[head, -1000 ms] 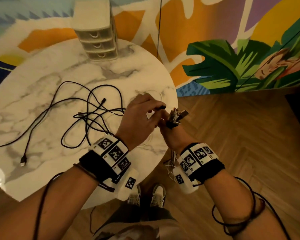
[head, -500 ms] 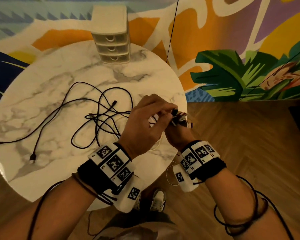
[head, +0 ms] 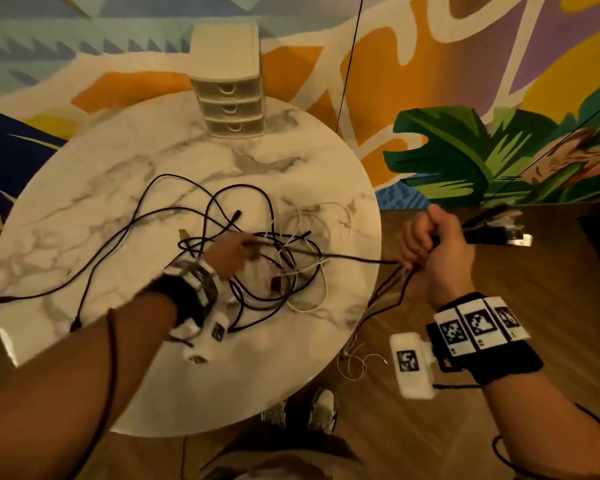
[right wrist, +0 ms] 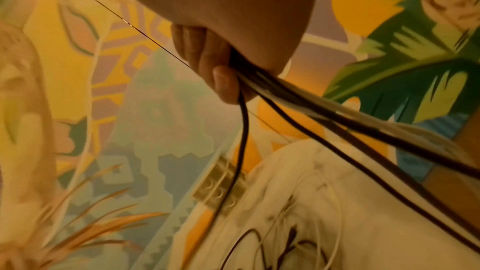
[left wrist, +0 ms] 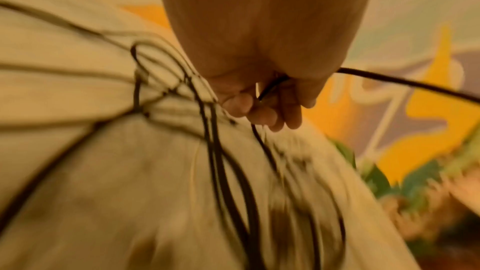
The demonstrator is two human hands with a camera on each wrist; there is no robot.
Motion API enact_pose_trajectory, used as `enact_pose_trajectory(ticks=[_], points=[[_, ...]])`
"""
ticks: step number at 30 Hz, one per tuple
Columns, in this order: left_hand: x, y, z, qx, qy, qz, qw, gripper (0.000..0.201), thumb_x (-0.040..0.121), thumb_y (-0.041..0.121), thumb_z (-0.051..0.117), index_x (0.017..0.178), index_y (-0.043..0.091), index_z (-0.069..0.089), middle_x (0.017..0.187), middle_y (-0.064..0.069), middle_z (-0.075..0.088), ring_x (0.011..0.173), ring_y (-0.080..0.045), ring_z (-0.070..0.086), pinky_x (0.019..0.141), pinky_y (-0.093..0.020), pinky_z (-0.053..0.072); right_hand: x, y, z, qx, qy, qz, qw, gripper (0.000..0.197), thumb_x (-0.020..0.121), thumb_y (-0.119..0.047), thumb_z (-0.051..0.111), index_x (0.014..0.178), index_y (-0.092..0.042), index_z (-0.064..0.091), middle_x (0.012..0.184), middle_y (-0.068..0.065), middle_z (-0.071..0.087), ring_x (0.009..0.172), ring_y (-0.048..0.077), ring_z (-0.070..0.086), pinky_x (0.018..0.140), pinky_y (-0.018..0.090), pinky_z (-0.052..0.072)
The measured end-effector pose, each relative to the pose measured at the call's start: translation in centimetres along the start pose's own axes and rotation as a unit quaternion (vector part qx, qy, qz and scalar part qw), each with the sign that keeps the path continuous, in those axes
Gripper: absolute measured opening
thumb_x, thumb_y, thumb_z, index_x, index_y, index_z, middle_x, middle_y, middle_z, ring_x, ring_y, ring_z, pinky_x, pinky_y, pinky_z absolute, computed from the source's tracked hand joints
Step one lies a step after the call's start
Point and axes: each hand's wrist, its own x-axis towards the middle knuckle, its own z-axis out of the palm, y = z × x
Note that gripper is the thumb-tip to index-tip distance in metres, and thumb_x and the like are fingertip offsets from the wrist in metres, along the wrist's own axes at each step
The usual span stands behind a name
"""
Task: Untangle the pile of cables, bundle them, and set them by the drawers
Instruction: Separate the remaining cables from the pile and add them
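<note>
A tangle of black and white cables (head: 284, 271) lies on the right half of the round marble table (head: 101, 202). My left hand (head: 236, 249), blurred, reaches into the tangle; in the left wrist view its fingers (left wrist: 259, 108) curl round a black cable (left wrist: 389, 81). My right hand (head: 433, 244) is a fist beyond the table's right edge, gripping several cable ends, and their connectors (head: 499, 230) stick out past the fist. One black cable (head: 354, 258) runs taut from the pile to it. The right wrist view shows black and white strands (right wrist: 298, 110) leaving the fist (right wrist: 223, 73).
A small cream three-drawer unit (head: 227, 95) stands at the table's far edge against the painted wall. Long black cable loops spread to the left, one plug (head: 75, 322) near the front-left rim. Thin white cable (head: 357, 362) dangles below the table's right edge over wooden floor (head: 516, 289).
My hands were together at the table's right edge working on the connectors. Now they are apart: the left has gone left into the pile, the right has pulled out to the right with the ends.
</note>
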Motion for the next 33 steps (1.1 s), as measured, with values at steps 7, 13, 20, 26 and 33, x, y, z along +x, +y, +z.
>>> enact_pose_trajectory(ticks=[7, 13, 20, 26, 33], points=[[-0.8, 8.3, -9.4, 0.07, 0.261, 0.103, 0.957, 0.027, 0.096, 0.027, 0.044, 0.095, 0.015, 0.068, 0.097, -0.014, 0.067, 0.093, -0.032, 0.06, 0.079, -0.035, 0.046, -0.2, -2.1, 1.4, -0.184, 0.105, -0.06, 0.975, 0.05, 0.092, -0.055, 0.043, 0.055, -0.021, 0.039, 0.046, -0.009, 0.04, 0.045, 0.007, 0.038, 0.054, 0.023, 0.036], [-6.5, 15.3, -3.7, 0.352, 0.269, 0.163, 0.882, 0.032, 0.099, 0.032, 0.032, 0.105, 0.014, 0.058, 0.106, -0.009, 0.057, 0.092, -0.031, 0.06, 0.064, -0.035, 0.035, -2.2, -0.5, 7.9, -0.346, -0.165, 0.057, 0.922, 0.052, 0.094, -0.057, 0.035, 0.069, -0.018, 0.058, 0.051, -0.011, 0.038, 0.047, 0.005, 0.031, 0.054, 0.024, 0.025], [-6.3, 11.2, -1.3, 0.371, 0.176, 0.186, 0.893, 0.025, 0.096, 0.026, 0.033, 0.1, 0.015, 0.055, 0.106, -0.004, 0.048, 0.089, -0.024, 0.055, 0.058, -0.032, 0.031, -2.0, 0.7, 7.7, -0.375, -0.214, 0.08, 0.898, 0.041, 0.096, -0.024, 0.042, 0.059, -0.013, 0.056, 0.041, -0.008, 0.038, 0.039, 0.005, 0.031, 0.05, 0.026, 0.025], [-6.3, 11.3, 0.1, 0.352, 0.188, 0.152, 0.904, 0.014, 0.089, 0.026, 0.049, 0.095, 0.016, 0.058, 0.101, -0.002, 0.052, 0.084, -0.023, 0.058, 0.058, -0.03, 0.035, -1.9, 1.7, 7.4, -0.402, -0.22, 0.089, 0.884, 0.039, 0.098, -0.038, 0.042, 0.066, -0.016, 0.049, 0.048, -0.008, 0.042, 0.041, 0.005, 0.034, 0.05, 0.025, 0.029], [-4.4, 7.8, 1.8, 0.168, 0.134, 0.149, 0.965, 0.027, 0.097, 0.03, 0.043, 0.097, 0.01, 0.06, 0.095, -0.007, 0.058, 0.087, -0.027, 0.058, 0.069, -0.036, 0.044, -1.5, 1.3, 6.0, -0.388, -0.166, 0.072, 0.904, 0.033, 0.095, -0.017, 0.042, 0.063, -0.014, 0.043, 0.053, -0.001, 0.039, 0.041, 0.004, 0.032, 0.05, 0.025, 0.027]])
